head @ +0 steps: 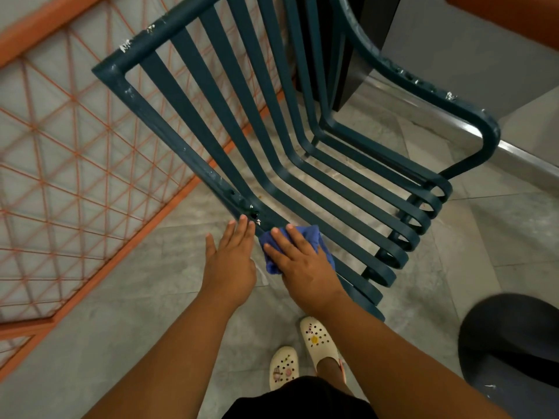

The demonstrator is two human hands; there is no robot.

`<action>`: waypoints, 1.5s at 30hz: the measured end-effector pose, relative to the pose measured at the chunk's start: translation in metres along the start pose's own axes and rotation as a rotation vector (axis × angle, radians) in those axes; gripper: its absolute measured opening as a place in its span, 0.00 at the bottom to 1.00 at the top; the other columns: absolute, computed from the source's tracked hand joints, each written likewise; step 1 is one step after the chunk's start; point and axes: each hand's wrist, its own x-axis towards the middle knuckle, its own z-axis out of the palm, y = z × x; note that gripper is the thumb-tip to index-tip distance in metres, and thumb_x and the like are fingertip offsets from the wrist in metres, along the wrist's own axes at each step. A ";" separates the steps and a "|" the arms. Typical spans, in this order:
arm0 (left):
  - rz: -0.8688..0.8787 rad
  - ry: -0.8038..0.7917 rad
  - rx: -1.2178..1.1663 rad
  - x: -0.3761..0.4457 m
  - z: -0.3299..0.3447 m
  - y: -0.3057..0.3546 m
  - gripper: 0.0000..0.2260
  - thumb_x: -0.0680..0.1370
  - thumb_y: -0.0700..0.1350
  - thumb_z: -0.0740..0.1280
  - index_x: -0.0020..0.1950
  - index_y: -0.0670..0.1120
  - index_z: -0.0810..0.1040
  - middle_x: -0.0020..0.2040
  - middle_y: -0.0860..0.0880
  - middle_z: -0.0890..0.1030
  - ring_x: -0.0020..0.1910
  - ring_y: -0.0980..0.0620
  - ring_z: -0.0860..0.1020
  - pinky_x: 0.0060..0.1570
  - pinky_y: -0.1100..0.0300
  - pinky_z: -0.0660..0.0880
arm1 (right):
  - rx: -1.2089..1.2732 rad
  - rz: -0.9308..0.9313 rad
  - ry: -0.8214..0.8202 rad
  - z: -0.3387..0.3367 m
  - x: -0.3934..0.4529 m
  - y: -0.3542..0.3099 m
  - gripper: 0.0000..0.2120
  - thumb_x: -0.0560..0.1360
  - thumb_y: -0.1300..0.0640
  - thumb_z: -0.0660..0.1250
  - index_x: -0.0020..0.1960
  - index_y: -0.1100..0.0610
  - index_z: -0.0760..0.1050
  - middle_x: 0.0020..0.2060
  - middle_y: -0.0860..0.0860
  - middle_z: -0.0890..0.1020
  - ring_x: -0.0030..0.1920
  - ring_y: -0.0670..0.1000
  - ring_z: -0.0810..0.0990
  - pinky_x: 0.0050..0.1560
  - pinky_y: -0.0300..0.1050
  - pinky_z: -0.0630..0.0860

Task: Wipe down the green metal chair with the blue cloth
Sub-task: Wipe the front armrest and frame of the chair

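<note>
View from above of a green metal chair point(272, 122) standing on a grey tiled floor point(127, 297), its slatted back toward the far left and its seat slats curling down at the near right edge. The right hand point(302, 264) lies flat, fingers spread, pressing a blue cloth point(314, 237) onto the near side rail of the seat; the cloth is bunched under the palm and shows at the fingertips and along the left edge of the hand. The left hand point(231, 261) is open with fingers together, its fingertips touching or just short of the frame where back meets seat; contact cannot be settled from this angle. White flecks mark the paint on the frame and on the armrest point(423, 83) at the far right. An orange lattice railing point(75, 140) runs along the left. Two white perforated clogs point(317, 340) stand on the floor near the person, below the hands. A dark rounded object point(511, 343), blurred, sits at the near right.
</note>
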 end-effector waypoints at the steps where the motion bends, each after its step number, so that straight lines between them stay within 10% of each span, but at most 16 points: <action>1: -0.002 -0.002 -0.004 0.001 -0.001 -0.001 0.31 0.81 0.44 0.55 0.78 0.51 0.40 0.78 0.52 0.38 0.77 0.52 0.38 0.74 0.44 0.40 | 0.007 -0.011 0.017 -0.002 0.000 0.004 0.30 0.68 0.59 0.74 0.68 0.50 0.72 0.71 0.53 0.70 0.71 0.59 0.67 0.59 0.63 0.74; 9: -0.057 -0.001 0.018 0.011 -0.003 -0.005 0.32 0.80 0.42 0.55 0.77 0.51 0.38 0.78 0.52 0.36 0.76 0.49 0.36 0.74 0.41 0.41 | 0.106 0.064 -0.047 -0.003 0.013 -0.009 0.28 0.80 0.59 0.57 0.77 0.48 0.53 0.78 0.48 0.50 0.77 0.54 0.42 0.70 0.65 0.57; 13: -0.065 -0.016 0.055 0.013 -0.005 -0.004 0.33 0.80 0.43 0.55 0.77 0.51 0.36 0.77 0.52 0.35 0.76 0.49 0.36 0.73 0.40 0.39 | 0.122 0.057 0.028 -0.004 0.006 0.002 0.24 0.77 0.58 0.63 0.72 0.49 0.66 0.74 0.50 0.62 0.75 0.56 0.57 0.66 0.65 0.67; 17: -0.079 -0.026 0.150 0.015 -0.009 -0.002 0.33 0.80 0.43 0.55 0.77 0.51 0.36 0.78 0.51 0.36 0.76 0.47 0.35 0.72 0.37 0.39 | 0.180 0.281 0.042 -0.009 0.026 -0.009 0.25 0.80 0.57 0.59 0.76 0.52 0.58 0.76 0.54 0.58 0.75 0.56 0.57 0.70 0.59 0.65; 23: -0.054 -0.034 0.250 0.017 -0.018 0.002 0.32 0.79 0.40 0.55 0.78 0.50 0.40 0.78 0.49 0.40 0.76 0.45 0.36 0.70 0.35 0.39 | -0.017 -0.009 0.004 0.002 0.001 -0.002 0.28 0.69 0.58 0.73 0.68 0.50 0.71 0.72 0.50 0.68 0.74 0.58 0.62 0.61 0.66 0.72; 37: -0.048 -0.053 0.341 0.021 -0.026 0.008 0.31 0.79 0.39 0.55 0.78 0.48 0.42 0.79 0.48 0.43 0.76 0.44 0.37 0.70 0.33 0.38 | -0.102 0.097 -0.030 -0.003 -0.013 0.004 0.32 0.74 0.56 0.68 0.74 0.46 0.60 0.75 0.51 0.62 0.68 0.62 0.68 0.56 0.61 0.77; 45: -0.073 -0.062 0.323 0.023 -0.023 0.008 0.35 0.77 0.39 0.61 0.78 0.48 0.43 0.79 0.47 0.43 0.76 0.44 0.38 0.70 0.34 0.38 | 1.241 1.018 -0.447 -0.067 0.041 0.025 0.12 0.80 0.49 0.58 0.45 0.55 0.75 0.42 0.57 0.80 0.40 0.54 0.78 0.42 0.46 0.77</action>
